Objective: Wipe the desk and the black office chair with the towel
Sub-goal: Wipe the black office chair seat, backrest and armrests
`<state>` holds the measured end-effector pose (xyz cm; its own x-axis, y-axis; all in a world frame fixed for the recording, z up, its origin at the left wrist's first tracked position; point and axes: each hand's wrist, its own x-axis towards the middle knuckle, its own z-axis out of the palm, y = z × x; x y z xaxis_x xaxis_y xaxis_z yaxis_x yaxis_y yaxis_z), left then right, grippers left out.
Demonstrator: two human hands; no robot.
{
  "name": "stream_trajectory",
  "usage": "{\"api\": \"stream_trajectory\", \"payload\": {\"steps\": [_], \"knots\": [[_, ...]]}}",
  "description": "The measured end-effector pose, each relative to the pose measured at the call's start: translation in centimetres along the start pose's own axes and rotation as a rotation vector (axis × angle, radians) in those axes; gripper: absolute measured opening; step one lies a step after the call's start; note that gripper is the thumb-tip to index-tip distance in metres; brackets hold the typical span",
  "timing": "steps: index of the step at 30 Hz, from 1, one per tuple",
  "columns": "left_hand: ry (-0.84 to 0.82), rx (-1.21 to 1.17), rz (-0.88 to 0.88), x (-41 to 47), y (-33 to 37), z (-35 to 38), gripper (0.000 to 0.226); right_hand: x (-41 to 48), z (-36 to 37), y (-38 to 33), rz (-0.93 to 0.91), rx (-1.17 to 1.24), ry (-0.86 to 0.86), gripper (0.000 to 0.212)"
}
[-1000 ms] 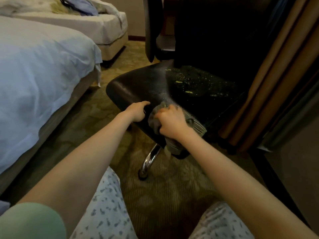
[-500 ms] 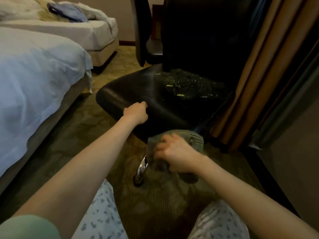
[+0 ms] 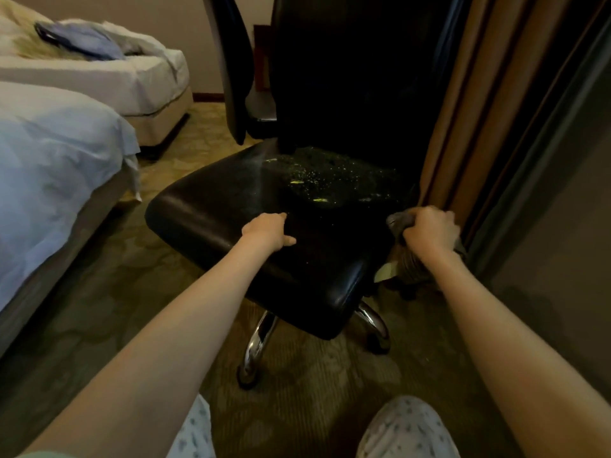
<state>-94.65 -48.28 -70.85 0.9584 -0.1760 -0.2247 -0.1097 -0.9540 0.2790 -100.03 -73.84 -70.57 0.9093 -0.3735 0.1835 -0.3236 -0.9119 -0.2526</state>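
Note:
The black office chair point(image 3: 215, 219) stands in front of me, its seat turned with one corner toward me and its tall backrest point(image 3: 347, 77) behind. Pale green specks dot the rear of the seat. My left hand point(image 3: 267, 231) rests flat on the seat top, thumb out to the right. My right hand point(image 3: 429, 228) grips the bunched grey towel point(image 3: 410, 269) against the seat's right edge, beside the curtain. The towel hangs down below my fist. The desk is not in view.
A bed with white sheets point(image 3: 49, 160) runs along the left, and a second bed point(image 3: 99, 77) lies behind it. Tan curtains point(image 3: 463, 110) and a dark panel point(image 3: 545, 259) close off the right. Chrome chair legs point(image 3: 258, 342) stand on patterned carpet. My knees show at the bottom.
My right hand carried the towel from the seat's front edge, down below it, then up to the seat's right side. My left hand shifted from the front edge onto the seat top.

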Motion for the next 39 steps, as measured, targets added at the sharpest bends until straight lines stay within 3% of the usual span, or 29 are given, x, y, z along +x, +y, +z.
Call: {"api": "stream_trajectory", "payload": {"steps": [4,7,10,12,15,20,25,29,39], "knots": [[0.1,-0.144,0.074,0.7,-0.8,-2.0,0.079,-1.0,-0.3,-4.6,-0.169,0.171,0.143,0.04],[0.01,0.031,-0.015,1.5,-1.6,-2.9,0.09,-2.0,1.8,-11.6,-0.372,0.093,0.054,0.039],[-0.102,0.078,-0.091,2.3,-1.9,-2.8,0.067,-2.3,4.5,-15.2,-0.488,-0.017,-0.074,0.038],[-0.098,0.139,-0.062,2.7,-2.2,-3.7,0.061,-1.0,4.8,-15.1,-0.397,0.043,-0.107,0.036],[-0.096,0.218,-0.038,2.7,-2.7,-4.6,0.083,0.9,4.2,-13.2,-0.205,0.022,-0.1,0.039],[-0.036,0.284,0.057,2.6,-2.8,-3.8,0.085,3.1,1.8,-8.9,0.11,-0.019,-0.113,0.04],[-0.121,0.156,0.048,2.5,-3.5,-3.1,0.107,1.2,2.2,-15.6,-0.12,0.099,0.062,0.04],[-0.145,0.084,-0.053,3.2,-4.8,-1.9,0.103,-0.2,5.8,-22.6,-0.268,-0.029,-0.09,0.038],[-0.163,0.15,0.019,3.4,-6.3,-2.4,0.128,2.4,1.4,-11.9,0.018,-0.156,-0.106,0.039]]}}
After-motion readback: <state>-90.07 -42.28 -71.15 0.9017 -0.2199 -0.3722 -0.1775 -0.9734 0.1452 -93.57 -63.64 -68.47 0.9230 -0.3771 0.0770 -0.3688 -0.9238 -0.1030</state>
